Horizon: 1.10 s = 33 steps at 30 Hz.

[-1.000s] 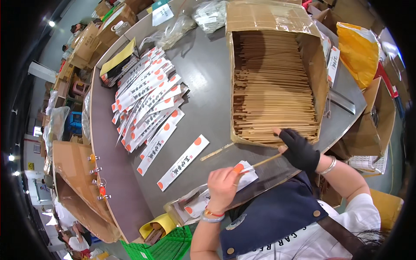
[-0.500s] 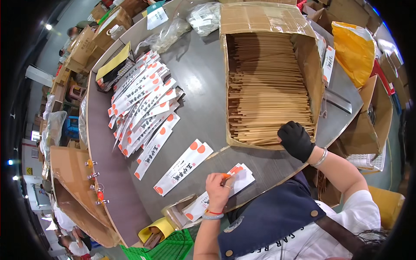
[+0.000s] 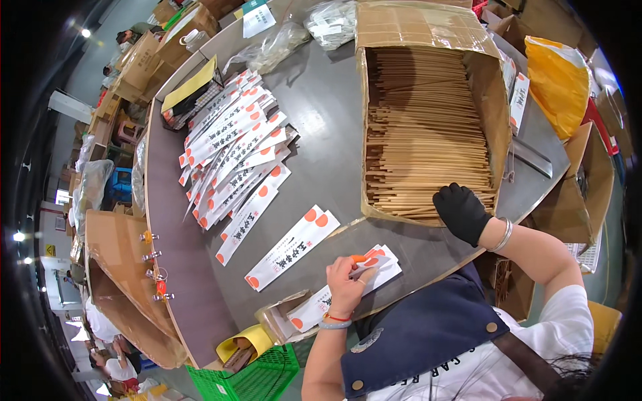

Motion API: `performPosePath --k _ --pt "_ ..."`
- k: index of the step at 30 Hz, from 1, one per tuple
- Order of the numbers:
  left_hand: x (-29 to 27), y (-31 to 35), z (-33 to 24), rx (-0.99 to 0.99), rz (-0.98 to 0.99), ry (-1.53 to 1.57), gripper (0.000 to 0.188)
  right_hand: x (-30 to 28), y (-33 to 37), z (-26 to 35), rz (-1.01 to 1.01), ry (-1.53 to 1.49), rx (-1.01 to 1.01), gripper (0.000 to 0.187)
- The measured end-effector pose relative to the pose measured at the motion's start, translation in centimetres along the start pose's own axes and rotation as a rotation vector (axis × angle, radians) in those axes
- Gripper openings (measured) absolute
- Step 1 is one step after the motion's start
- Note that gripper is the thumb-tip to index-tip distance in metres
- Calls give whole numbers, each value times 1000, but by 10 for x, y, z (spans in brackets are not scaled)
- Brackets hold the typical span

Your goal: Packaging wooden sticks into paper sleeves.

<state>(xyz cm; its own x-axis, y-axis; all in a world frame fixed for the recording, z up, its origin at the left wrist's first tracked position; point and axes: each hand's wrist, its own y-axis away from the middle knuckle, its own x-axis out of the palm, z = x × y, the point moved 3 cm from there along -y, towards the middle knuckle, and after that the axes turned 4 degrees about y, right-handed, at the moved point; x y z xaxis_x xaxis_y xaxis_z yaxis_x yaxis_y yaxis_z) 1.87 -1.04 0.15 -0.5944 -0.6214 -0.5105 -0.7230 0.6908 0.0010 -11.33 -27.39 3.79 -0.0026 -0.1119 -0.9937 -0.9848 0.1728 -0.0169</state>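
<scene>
My left hand (image 3: 346, 287), bare with an orange cover on one finger, is closed at the upper end of a small stack of white paper chopstick sleeves (image 3: 383, 275) by the table's near edge. It pinches the top sleeve's end, which bends up. My right hand (image 3: 461, 212), in a black glove, curls over the nearest wooden chopsticks (image 3: 428, 144) in a cardboard box (image 3: 428, 27) lying on its side. Its fingertips are hidden among the sticks. Two overlapping sleeves (image 3: 292, 248) lie left of the stack. A large fanned pile of sleeves (image 3: 234, 144) spreads farther left.
Left of the pile stands a raised purple-brown table edge (image 3: 175, 247), with a wire basket (image 3: 194, 100) at its far end. Clear plastic bags (image 3: 332, 25) lie at the back. A metal strip (image 3: 533, 158) is right of the box. Below the table sits a green crate (image 3: 257, 369).
The whole view has shifted slightly, so the table things sit farther right. My right hand's fingers have moved a little over the stick ends. My left hand stays at the stack's upper end.
</scene>
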Motion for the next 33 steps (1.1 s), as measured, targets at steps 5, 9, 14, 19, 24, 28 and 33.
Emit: performPosePath --k 5,9,14,19,24,28,33 --pt "1 1 4 108 -10 -41 15 4 -3 3 -15 61 0 21" --pt "-2 3 5 141 -10 -6 14 1 -4 -2 -1 -9 44 25" --pt "-5 4 14 201 6 27 15 -39 12 10 -113 -282 -152 27" --pt "-6 3 14 212 28 21 15 -39 22 19 28 -414 -209 30" --pt "-5 2 14 219 77 0 19 -40 25 12 -4 -375 -176 27" --pt "-2 -3 -4 239 90 -14 11 -28 23 22 99 -288 -201 18" --pt "-8 -13 -58 551 43 -269 14 -38 8 19 -93 -439 -146 33"
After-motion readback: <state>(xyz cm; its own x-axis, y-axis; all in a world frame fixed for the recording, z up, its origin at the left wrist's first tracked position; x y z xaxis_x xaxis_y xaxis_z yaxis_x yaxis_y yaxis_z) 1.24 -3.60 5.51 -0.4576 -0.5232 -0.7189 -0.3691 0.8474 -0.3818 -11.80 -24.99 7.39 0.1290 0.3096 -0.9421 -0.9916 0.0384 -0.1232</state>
